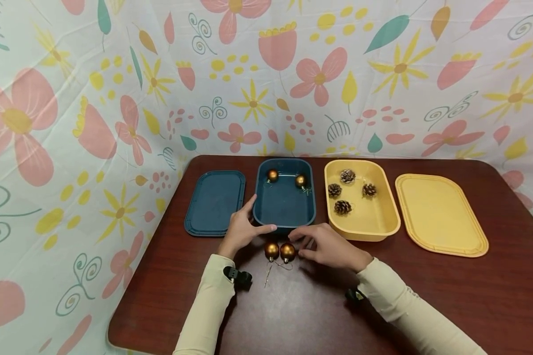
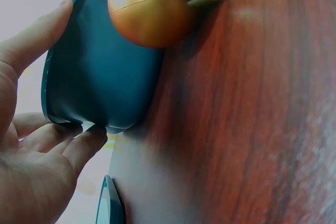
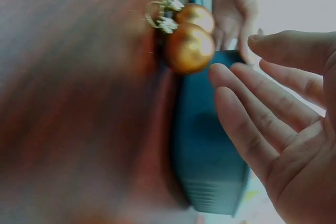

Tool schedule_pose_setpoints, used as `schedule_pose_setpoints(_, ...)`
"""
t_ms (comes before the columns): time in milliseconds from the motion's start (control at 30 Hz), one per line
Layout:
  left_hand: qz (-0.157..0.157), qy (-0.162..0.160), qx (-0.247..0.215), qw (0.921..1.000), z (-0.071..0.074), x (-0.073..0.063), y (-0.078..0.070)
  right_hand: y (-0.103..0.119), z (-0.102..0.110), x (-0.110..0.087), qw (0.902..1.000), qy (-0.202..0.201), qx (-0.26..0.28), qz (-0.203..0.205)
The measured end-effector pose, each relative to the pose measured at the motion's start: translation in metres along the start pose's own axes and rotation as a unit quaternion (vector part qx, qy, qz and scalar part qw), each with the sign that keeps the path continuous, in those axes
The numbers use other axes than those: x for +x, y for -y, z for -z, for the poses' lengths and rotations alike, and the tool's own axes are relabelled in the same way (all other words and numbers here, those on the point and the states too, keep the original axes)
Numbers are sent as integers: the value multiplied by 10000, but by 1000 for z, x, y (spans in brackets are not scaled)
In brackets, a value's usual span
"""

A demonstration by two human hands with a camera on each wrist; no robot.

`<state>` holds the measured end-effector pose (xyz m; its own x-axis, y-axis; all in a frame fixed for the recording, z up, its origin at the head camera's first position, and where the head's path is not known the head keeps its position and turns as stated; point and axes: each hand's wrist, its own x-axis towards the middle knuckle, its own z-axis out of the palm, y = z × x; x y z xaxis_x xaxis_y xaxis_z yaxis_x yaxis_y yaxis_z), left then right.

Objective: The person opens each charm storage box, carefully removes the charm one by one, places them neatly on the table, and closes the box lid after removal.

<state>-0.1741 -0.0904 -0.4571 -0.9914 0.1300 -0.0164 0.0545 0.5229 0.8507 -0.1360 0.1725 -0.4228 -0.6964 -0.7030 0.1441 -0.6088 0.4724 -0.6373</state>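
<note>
A dark blue plastic box [image 1: 284, 201] stands at the middle of the table with two copper-coloured Christmas baubles [image 1: 272, 175] inside, near its far end. My left hand [image 1: 242, 228] grips the box at its near left corner, the thumb at the near rim and the fingers against the left side. Two more baubles [image 1: 280, 252] lie side by side on the table just in front of the box, their gold strings trailing toward me. To their right hovers my right hand [image 1: 326, 245], fingers spread and slightly bent, holding nothing; in the right wrist view its fingertips [image 3: 227, 95] appear near the baubles.
A yellow box [image 1: 370, 217] with several pine cones [image 1: 343, 207] stands right of the blue one. A blue lid [image 1: 215, 202] lies at the left and a yellow lid [image 1: 441, 214] at the right. Floral cloth [image 1: 253, 103] hangs behind the table.
</note>
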Motion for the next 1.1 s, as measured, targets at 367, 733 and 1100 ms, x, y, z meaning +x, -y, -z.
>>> schedule_pose_setpoints(367, 52, -27, -40, 10000, 2, 0, 2, 8, 32, 23, 9994, 2, -24, 342)
schedule_pose_setpoints(733, -64, 39, 65, 10000, 3, -1, -2, 0, 63, 69, 9980, -501, 295, 251)
schedule_pose_setpoints(1100, -105, 12, 48, 9999, 3, 1, 0, -10, 79, 119, 9923, -1136, 465, -154)
